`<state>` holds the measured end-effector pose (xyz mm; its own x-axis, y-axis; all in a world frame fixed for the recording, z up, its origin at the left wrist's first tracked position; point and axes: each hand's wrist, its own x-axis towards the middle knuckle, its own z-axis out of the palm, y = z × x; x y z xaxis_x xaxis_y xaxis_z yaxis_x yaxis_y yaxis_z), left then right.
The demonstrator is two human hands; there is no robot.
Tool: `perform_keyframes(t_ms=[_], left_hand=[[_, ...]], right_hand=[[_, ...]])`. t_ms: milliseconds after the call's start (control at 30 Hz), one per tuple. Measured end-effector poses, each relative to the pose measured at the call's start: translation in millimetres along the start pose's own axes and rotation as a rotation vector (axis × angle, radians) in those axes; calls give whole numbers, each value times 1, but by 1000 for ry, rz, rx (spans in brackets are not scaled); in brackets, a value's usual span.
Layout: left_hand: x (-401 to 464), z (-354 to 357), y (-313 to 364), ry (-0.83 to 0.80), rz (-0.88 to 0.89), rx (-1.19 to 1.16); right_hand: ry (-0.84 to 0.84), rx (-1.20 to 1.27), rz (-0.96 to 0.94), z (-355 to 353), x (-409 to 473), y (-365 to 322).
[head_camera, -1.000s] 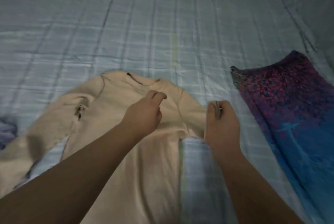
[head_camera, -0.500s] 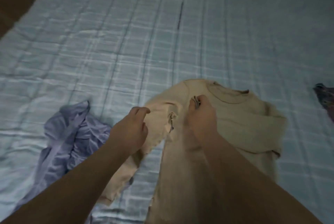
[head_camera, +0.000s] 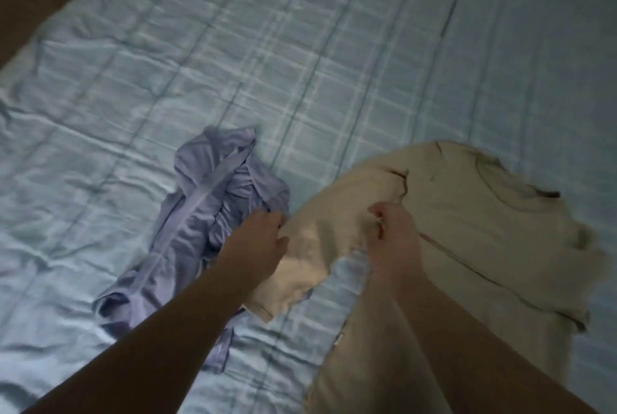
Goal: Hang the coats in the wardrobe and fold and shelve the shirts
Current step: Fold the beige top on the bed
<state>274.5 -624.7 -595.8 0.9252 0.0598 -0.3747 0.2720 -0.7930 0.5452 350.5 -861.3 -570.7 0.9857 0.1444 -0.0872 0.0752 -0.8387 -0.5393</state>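
While both hands work at its near sleeve, the beige shirt (head_camera: pixel 467 230) lies spread on the bed (head_camera: pixel 300 46), barely folded. The left hand (head_camera: pixel 257 243) pinches the sleeve's outer edge; the right hand (head_camera: pixel 394 240) curls its grip around the cloth by the armpit. Just beyond, a lilac garment (head_camera: pixel 207 213) lies crumpled, untouched. Shelving looks far off; no wardrobe shows.

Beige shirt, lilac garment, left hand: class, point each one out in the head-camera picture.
beige shirt (head_camera: pixel 467 213), head view, chest below the collar.
lilac garment (head_camera: pixel 200 213), head view, crumpled middle.
left hand (head_camera: pixel 258 236), head view, back of hand.
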Motion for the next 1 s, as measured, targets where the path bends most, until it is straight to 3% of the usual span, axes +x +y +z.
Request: perform_keyframes(t_ms=[100,200,267,400,467,600,833,1000], left_hand=[[-24,2,-5,-50,-112,82],[-35,-4,-2,-82,-169,169],[-35,-21,-1,-83,-171,25],[-27,-85,-1,34,-228,-273],[-22,-122,-8,120,-198,-267],[1,-173,-27,133,-102,-179],[43,-160,-74,162,-419,-340],[55,-143,-77,389,-505,-518]], right_hand=[[-195,-137,-254,26,-25,-7],[-328,-264,-318,45,-35,-7],[-349,-325,-329,48,-36,-10],[-302,-426,-348,40,-29,-32],[-282,-450,-363,41,-23,-49],[-265,-474,-325,59,-4,-80],[-341,-497,-326,91,22,-81],[-103,-323,-388,72,32,-73]])
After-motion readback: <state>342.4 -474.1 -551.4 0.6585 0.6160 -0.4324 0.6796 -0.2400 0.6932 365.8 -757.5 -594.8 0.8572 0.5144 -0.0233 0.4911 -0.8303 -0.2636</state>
